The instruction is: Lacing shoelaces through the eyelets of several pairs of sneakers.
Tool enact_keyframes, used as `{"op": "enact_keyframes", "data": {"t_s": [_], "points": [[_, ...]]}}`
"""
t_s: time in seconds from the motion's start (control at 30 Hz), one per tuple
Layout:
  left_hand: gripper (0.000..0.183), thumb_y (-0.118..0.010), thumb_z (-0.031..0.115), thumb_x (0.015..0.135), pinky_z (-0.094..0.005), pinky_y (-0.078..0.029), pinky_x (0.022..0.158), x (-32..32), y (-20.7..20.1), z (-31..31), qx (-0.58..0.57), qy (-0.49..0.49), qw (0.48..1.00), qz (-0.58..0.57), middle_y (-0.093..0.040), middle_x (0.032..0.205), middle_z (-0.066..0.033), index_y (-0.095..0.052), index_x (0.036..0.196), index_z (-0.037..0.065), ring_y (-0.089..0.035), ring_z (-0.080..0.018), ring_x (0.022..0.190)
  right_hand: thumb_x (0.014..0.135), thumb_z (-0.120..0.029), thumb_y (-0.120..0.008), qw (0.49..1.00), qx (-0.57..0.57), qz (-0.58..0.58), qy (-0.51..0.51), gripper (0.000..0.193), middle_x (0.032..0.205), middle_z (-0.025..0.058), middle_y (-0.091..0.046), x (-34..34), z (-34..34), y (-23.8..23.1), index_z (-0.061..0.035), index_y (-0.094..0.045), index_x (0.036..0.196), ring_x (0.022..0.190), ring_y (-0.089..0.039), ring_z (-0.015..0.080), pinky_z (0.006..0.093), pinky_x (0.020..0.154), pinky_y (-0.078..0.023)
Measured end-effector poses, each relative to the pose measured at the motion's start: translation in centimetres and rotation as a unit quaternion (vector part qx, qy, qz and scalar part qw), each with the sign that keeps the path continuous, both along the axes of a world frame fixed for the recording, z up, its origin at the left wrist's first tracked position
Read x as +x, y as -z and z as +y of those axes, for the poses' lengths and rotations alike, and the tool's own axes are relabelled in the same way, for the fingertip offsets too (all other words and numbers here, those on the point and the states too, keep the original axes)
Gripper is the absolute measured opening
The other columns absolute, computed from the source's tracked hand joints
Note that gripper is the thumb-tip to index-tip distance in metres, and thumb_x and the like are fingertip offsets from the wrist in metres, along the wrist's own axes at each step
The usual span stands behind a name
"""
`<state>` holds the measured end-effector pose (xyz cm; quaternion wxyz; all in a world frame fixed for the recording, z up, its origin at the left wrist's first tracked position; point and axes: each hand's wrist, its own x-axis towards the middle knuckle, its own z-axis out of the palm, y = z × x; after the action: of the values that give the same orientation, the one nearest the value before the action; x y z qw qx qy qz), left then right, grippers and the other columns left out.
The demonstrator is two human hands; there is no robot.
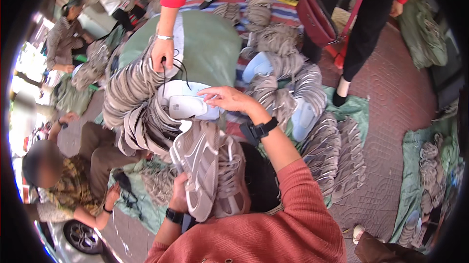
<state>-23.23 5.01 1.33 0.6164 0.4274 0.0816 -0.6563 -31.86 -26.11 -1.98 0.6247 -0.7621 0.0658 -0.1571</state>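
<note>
My left hand [180,192] is closed on the side of a grey-beige sneaker upper [200,170], low in front of my body. A second laced upper [229,177] lies right beside it. My right hand [227,99] reaches forward with fingers stretched out, over the pale blue-white end [188,106] of a bundle of nested uppers [141,126]. Whether those fingertips touch it, I cannot tell. From across, another person's hand [162,54] grips a black cord [184,72] at a second nested bundle [128,87].
A stuffed green sack [210,43] stands just beyond the bundles. More nested uppers [322,150] lie to the right on green sheeting [359,116]. Someone with a dark red bag [315,21] stands at far right. A seated person [63,180] is close on my left.
</note>
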Motion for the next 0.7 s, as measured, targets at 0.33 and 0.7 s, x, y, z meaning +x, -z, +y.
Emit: {"op": "enact_keyframes", "data": {"t_s": [0.33,0.7], "points": [[0.05,-0.059,0.0,0.072,-0.0316,-0.053,0.07,-4.3,-1.8,-10.0,-0.086,0.184,0.963,-0.179,-0.059,0.1,-0.0118,-0.043,0.12,-0.001,-0.063,-0.019,0.081,0.091,-0.027,-0.055,0.842,0.33,0.088,0.417,0.029,0.098,0.0032,-0.064,-23.0,7.4,11.0,-0.0083,-0.057,0.113,0.083,-0.059,0.0111,0.0264,0.071,-0.047],[0.062,-0.062,0.012,0.073,-0.0365,-0.049,0.08,-3.7,0.9,-9.9,-0.082,0.177,0.947,-0.256,-0.054,0.107,-0.0139,-0.033,0.127,0.001,-0.057,-0.0231,0.093,0.093,-0.045,-0.045,0.887,0.247,0.097,0.379,0.048,0.112,0.0036,-0.058,-19.9,9.4,6.5,-0.0071,-0.052,0.121,0.103,-0.053,0.0153,0.0326,0.087,-0.041]]}}
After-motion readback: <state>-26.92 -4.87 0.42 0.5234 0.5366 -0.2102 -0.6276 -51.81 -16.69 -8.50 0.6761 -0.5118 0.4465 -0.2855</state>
